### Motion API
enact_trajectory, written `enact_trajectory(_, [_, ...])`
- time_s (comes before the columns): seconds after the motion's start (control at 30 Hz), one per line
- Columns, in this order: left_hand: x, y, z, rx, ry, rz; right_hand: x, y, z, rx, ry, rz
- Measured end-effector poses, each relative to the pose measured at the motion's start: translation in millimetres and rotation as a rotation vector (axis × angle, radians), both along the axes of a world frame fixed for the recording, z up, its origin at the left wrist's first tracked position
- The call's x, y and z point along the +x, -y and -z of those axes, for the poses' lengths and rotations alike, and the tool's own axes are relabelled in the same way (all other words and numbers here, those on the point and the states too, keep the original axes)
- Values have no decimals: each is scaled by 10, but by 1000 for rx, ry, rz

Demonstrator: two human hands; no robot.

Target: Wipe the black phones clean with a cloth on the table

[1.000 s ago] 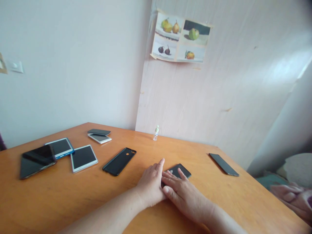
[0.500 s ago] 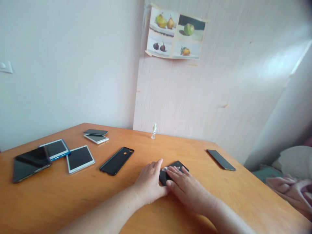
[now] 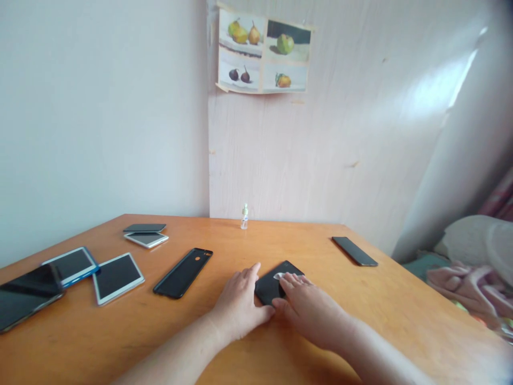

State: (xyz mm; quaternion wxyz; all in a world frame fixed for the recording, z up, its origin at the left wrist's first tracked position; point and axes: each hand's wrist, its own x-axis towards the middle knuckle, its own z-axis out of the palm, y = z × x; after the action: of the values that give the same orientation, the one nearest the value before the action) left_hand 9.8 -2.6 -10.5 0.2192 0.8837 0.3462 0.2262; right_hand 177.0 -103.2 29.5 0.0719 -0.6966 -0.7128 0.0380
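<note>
A black phone [image 3: 267, 290] lies flat and slanted on the wooden table, its lower right part covered by fingers. My left hand [image 3: 239, 299] rests along its left side, thumb at the near edge and fingers at the far left, bracing it. Over the phone's right half, my right hand [image 3: 306, 307] presses a small white wipe [image 3: 279, 276] onto the surface with nearly flat fingers. Most of the wipe is hidden beneath those fingers. To the left of my hands lies a black phone case [image 3: 180, 278], open side up.
Several devices lie at the left, among them a white tablet [image 3: 117, 280], a blue-edged tablet [image 3: 74, 264] and a dark tablet [image 3: 30, 294]. A small clear bottle [image 3: 244, 218] stands near the wall. Another black phone [image 3: 354, 251] lies near the table's right edge.
My right hand has slid slightly on the phone with the wipe, uncovering more of its near left surface. My left hand stays at the phone's side. The camera view has turned a little right.
</note>
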Motion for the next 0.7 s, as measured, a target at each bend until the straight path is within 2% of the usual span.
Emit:
enact_trajectory(0.1, [1, -19, 29, -4, 24, 10, -221, 128, -94, -5, -47, -177])
enact_trajectory(0.17, [-2, -23, 34, -6, 27, 2, -240, 145, -115, 4, -72, -213])
enact_trajectory(0.23, [-8, -19, 20, -5, 18, -5, -138, 94, -99, 19, -58, -160])
enact_trajectory(0.37, [-20, -5, -25, 5, 1, 3, 164, -70, -18, 15, 4, 84])
enact_trajectory(0.43, [-23, -6, -31, 12, -1, 6, 203, -92, 0, 16, 19, 124])
enact_trajectory(0.5, [-26, -15, -19, 20, 1, 12, 126, -45, -23, 35, 23, 47])
enact_trajectory(0.63, [-30, -36, 15, 26, 8, 30, -136, 148, -154, 40, -49, -214])
enact_trajectory(0.7, [-33, -33, 10, 23, -3, 32, -168, 196, -208, 8, -81, -259])
